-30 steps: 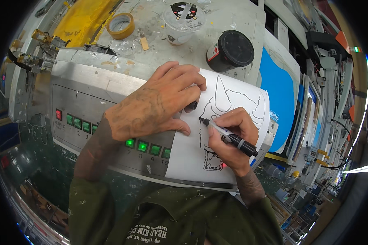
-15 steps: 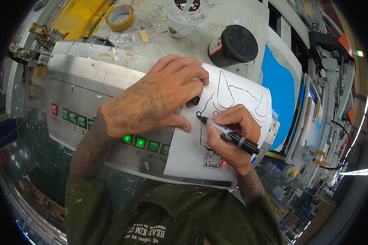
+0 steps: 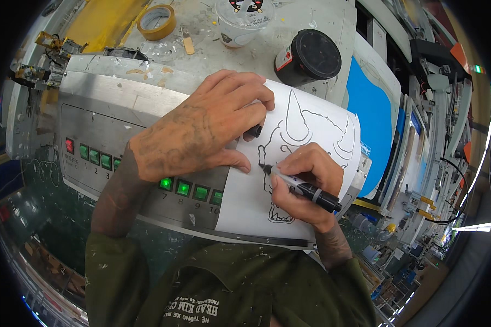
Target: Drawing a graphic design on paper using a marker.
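A white sheet of paper (image 3: 239,201) lies over the right part of a grey metal control panel (image 3: 101,128). On it is a black line drawing of a horned, mask-like head (image 3: 295,121), partly covered by my right hand (image 3: 313,180). That hand grips a black-and-white marker (image 3: 317,196), slanted, its dark tip at the drawing's left outline. My left hand (image 3: 199,128) rests on the sheet's left part and the panel, fingers curled round a black marker cap (image 3: 253,131). Only the cap's end shows; the rest is hidden by the fingers.
Beyond the sheet stand a black lidded tub (image 3: 316,54) and a clear-lidded plastic cup (image 3: 240,27). A tape roll (image 3: 156,23) and small wooden stick (image 3: 188,44) lie farther left. Green buttons (image 3: 183,188), some lit, line the panel. A blue sheet (image 3: 370,120) hangs at right.
The marker tip has moved slightly down and left along the drawing's left outline, leaving a longer line. My left hand keeps its place on the paper. The whole view has shifted slightly.
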A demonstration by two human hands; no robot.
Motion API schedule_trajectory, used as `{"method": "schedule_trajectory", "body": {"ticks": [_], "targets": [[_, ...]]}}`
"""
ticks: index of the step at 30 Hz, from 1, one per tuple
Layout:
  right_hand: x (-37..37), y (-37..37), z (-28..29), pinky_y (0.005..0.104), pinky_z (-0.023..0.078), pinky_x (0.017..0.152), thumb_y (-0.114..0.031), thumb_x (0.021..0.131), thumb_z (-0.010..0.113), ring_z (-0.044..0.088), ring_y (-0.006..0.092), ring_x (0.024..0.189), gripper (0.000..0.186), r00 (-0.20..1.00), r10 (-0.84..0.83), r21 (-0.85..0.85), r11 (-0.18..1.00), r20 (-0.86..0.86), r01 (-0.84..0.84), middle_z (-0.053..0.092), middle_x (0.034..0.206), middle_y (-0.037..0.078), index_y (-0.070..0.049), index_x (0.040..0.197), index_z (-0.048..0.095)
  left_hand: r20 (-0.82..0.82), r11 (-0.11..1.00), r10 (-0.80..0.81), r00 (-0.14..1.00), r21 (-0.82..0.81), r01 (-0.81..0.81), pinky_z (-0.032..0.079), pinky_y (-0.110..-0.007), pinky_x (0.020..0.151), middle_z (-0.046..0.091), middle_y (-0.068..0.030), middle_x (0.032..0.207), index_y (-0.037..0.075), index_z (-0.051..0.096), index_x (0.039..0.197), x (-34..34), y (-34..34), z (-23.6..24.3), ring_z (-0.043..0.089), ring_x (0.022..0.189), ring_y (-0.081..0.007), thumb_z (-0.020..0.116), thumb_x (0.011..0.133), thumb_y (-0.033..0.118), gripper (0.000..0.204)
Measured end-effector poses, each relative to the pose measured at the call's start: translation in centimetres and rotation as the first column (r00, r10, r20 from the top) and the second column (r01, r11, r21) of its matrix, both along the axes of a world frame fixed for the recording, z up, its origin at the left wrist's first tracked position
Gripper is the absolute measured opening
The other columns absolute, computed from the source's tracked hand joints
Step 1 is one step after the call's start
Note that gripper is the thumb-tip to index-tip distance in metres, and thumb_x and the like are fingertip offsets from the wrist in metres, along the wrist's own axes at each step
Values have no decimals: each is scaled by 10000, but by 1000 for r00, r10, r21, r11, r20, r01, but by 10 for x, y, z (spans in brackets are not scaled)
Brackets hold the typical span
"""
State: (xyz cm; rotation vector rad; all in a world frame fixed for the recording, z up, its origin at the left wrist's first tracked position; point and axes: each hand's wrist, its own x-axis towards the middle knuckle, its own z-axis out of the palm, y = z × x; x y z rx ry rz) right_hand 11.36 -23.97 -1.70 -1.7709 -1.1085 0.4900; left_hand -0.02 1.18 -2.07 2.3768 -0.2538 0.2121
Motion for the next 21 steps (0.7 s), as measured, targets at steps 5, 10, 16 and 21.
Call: {"method": "schedule_trajectory", "body": {"ticks": [5, 10, 16, 21], "targets": [[2, -2, 1, 314, 568, 687, 48, 763, 853, 717, 197, 781, 258, 994, 49, 20, 998, 93, -52, 712, 891, 120, -15, 921, 660, -12, 1000, -8, 1000, -3, 8, 381, -583, 1271, 574, -97, 1489, 75, 568, 975, 1, 0, 1, 413, 1592, -406, 987, 682, 302, 559], [1, -4, -2, 310, 558, 640, 11, 723, 872, 725, 211, 725, 262, 992, 68, 33, 997, 108, -72, 724, 850, 103, -38, 892, 678, -8, 1000, -7, 1000, 2, 7, 384, -582, 1263, 573, -101, 1484, 74, 561, 964, 1, 0, 0, 414, 1591, -414, 986, 678, 301, 561], [3, -8, 2, 315, 565, 658, 36, 723, 857, 731, 217, 731, 258, 988, 112, 20, 993, 105, -115, 714, 851, 125, -22, 889, 669, -14, 1000, -18, 1000, 9, 18, 385, -578, 1254, 578, -107, 1470, 72, 554, 948, 2, 1, 1, 421, 1586, -424, 982, 678, 312, 560], [5, -12, 6, 315, 567, 651, 29, 716, 862, 740, 221, 729, 248, 986, 143, -19, 990, 83, -142, 715, 848, 123, -27, 875, 680, -5, 999, -29, 1000, 25, 30, 384, -579, 1257, 583, -110, 1466, 66, 558, 957, 3, 1, 1, 434, 1577, -429, 975, 683, 339, 568]]}}
